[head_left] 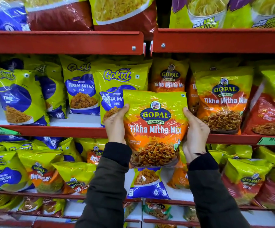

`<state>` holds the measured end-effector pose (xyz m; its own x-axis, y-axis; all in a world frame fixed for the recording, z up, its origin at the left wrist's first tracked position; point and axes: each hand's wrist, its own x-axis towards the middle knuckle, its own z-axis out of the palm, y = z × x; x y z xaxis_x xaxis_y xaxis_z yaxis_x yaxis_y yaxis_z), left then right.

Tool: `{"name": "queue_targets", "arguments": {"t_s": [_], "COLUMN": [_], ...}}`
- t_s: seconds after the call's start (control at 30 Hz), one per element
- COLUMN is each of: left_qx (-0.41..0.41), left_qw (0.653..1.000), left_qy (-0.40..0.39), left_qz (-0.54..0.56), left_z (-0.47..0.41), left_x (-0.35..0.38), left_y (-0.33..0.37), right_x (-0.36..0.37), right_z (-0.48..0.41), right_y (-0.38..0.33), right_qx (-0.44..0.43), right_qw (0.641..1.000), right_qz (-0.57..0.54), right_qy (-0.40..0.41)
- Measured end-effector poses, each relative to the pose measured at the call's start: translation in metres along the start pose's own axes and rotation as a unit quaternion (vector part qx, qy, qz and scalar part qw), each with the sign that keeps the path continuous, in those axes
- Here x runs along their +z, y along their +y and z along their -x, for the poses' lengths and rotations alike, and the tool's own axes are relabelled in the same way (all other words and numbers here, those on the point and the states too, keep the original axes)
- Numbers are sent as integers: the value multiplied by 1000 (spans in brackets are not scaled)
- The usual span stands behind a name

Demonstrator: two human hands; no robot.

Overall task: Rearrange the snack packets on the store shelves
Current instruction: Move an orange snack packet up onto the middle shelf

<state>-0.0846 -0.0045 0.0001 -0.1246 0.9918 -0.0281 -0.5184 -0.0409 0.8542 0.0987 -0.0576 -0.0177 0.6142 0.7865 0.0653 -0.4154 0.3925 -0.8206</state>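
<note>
I hold a yellow-and-orange Gopal Tikha Mitha Mix packet [155, 129] upright in front of the middle shelf [64, 130], between both hands. My left hand [116, 125] grips its left edge and my right hand [195, 132] grips its right edge. Behind it on the shelf stand a Gokul Tikha Mitha Mix packet [117, 83] to the left and more Gopal Tikha Mitha Mix packets [168, 76] [222, 99] to the right. The held packet hides part of the gap between them.
Red metal shelves run above [64, 41] and below [34, 194]. The middle shelf's left side holds more Gokul packets [19, 96]. A red packet [271, 109] stands at far right. The lower shelf carries mixed Gokul and Gopal sev packets [42, 173].
</note>
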Motion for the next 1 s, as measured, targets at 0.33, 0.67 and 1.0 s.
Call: {"name": "queue_targets", "arguments": {"t_s": [0.33, 0.67, 1.0], "left_qx": [0, 46, 290], "left_qw": [999, 993, 898], "left_qy": [-8, 22, -42], "left_qz": [-38, -110, -329], "left_z": [-39, -60, -11], "left_x": [96, 119, 87], "left_y": [15, -17, -53], "right_x": [9, 6, -11], "right_z": [-78, -130, -79], "right_y": [-55, -44, -35], "right_qx": [-76, -110, -303], "right_qw": [996, 972, 900], "right_qz": [44, 206, 312], "right_qy": [11, 29, 10]}}
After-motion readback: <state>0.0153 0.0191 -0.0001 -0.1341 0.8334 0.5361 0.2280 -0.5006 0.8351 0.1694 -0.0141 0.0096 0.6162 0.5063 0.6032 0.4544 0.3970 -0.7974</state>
